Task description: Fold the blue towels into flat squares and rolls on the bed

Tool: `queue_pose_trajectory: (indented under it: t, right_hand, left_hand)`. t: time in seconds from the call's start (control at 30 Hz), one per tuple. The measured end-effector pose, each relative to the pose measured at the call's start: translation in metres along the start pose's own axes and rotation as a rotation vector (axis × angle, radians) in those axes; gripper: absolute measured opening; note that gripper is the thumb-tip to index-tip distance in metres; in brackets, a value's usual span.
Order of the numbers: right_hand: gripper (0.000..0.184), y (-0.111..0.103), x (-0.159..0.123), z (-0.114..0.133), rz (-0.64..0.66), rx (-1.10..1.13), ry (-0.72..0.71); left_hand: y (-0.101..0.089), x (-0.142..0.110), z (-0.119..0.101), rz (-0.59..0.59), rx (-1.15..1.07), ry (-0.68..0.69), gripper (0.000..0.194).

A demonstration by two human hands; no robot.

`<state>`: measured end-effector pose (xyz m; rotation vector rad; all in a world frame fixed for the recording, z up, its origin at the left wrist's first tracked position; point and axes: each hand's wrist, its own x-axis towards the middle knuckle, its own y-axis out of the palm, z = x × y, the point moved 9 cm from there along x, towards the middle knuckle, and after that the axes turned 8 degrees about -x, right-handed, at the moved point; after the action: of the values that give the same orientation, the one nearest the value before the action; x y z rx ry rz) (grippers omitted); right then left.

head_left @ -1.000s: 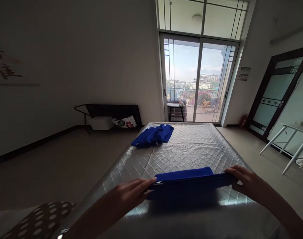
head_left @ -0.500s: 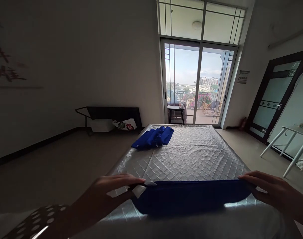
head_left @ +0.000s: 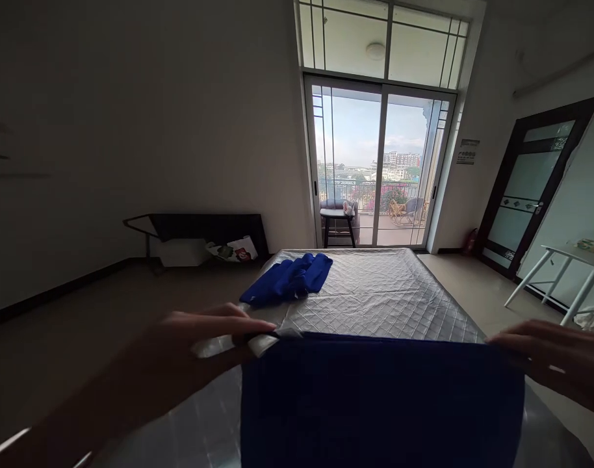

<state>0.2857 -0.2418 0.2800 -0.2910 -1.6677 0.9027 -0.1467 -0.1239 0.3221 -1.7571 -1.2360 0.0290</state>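
A dark blue cloth [head_left: 382, 400] hangs spread in front of me, its top edge stretched almost level between my hands. My left hand [head_left: 212, 341] pinches its upper left corner, where a small white tag [head_left: 264, 344] shows by the fingers. At the upper right corner, my right hand [head_left: 553, 354] grips the edge between thumb and fingers. Whether the cloth is a garment cannot be told; its lower part runs out of view. Beyond it, a bunched blue cloth [head_left: 290, 279] lies at the far left of the table, apart from both hands.
The table has a silvery quilted cover [head_left: 370, 296]. A black bench-like frame [head_left: 206, 227] with a white box [head_left: 180, 252] and a printed bag [head_left: 233, 249] stands by the left wall. A white stool [head_left: 570, 257] is at right, glass sliding doors [head_left: 381, 162] ahead.
Both hands have risen and drawn the cloth up, so more of it hangs in view. My right hand has moved right. The view has turned slightly; the bunched cloth lies unmoved on the table.
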Motion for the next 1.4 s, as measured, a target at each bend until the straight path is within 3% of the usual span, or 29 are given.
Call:
queue_pose_trajectory:
  t: [0.1, 0.17, 0.23, 0.3, 0.4, 0.47, 0.53, 0.63, 0.77, 0.87, 1.0, 1.17, 1.3, 1.4]
  right_hand:
    - [0.040, 0.034, 0.043, -0.011, 0.314, 0.127, -0.034]
    - [0.039, 0.065, 0.074, -0.026, 0.534, 0.163, -0.043]
    - [0.037, 0.092, 0.109, -0.052, 0.618, 0.098, -0.023]
    - [0.033, 0.112, 0.149, -0.083, 0.588, -0.037, 0.020]
    - [0.032, 0.129, 0.201, -0.127, 0.436, -0.260, 0.112]
    - [0.033, 0.142, 0.223, -0.149, 0.340, -0.375, 0.181]
    - [0.033, 0.165, 0.227, -0.165, 0.296, -0.430, 0.245]
    - [0.031, 0.226, 0.198, -0.179, 0.355, -0.429, 0.342]
    - [0.028, 0.325, 0.116, -0.192, 0.607, -0.385, 0.494]
    - [0.031, 0.368, 0.069, -0.194, 0.670, -0.338, 0.521]
    - [0.034, 0.378, 0.053, -0.194, 0.644, -0.342, 0.478]
    - [0.030, 0.370, 0.061, -0.186, 0.671, -0.428, 0.468]
    - [0.027, 0.365, 0.085, -0.152, 0.561, -0.517, 0.402]
    - [0.029, 0.372, 0.114, -0.098, 0.439, -0.439, 0.334]
  left_hand:
    - [0.036, 0.048, 0.032, 0.208, -0.005, -0.136, 0.032]
    - [0.057, 0.089, 0.049, 0.302, 0.021, -0.135, 0.032]
    - [0.069, 0.136, 0.062, 0.308, 0.087, -0.080, 0.031]
    - [0.070, 0.185, 0.074, 0.219, 0.172, -0.035, 0.029]
    - [0.061, 0.245, 0.093, -0.037, 0.296, -0.012, 0.028]
    - [0.066, 0.268, 0.109, -0.192, 0.349, -0.015, 0.031]
    - [0.091, 0.276, 0.132, -0.267, 0.370, -0.038, 0.035]
    - [0.160, 0.266, 0.175, -0.230, 0.366, -0.091, 0.035]
    - [0.263, 0.229, 0.229, -0.036, 0.334, -0.187, 0.033]
    - [0.300, 0.209, 0.252, -0.006, 0.323, -0.214, 0.032]
    - [0.306, 0.204, 0.262, 0.001, 0.284, -0.238, 0.031]
    - [0.301, 0.186, 0.256, 0.116, 0.102, -0.227, 0.035]
    - [0.276, 0.127, 0.248, 0.157, 0.064, -0.171, 0.036]
    - [0.253, 0.071, 0.248, 0.171, 0.112, -0.170, 0.029]
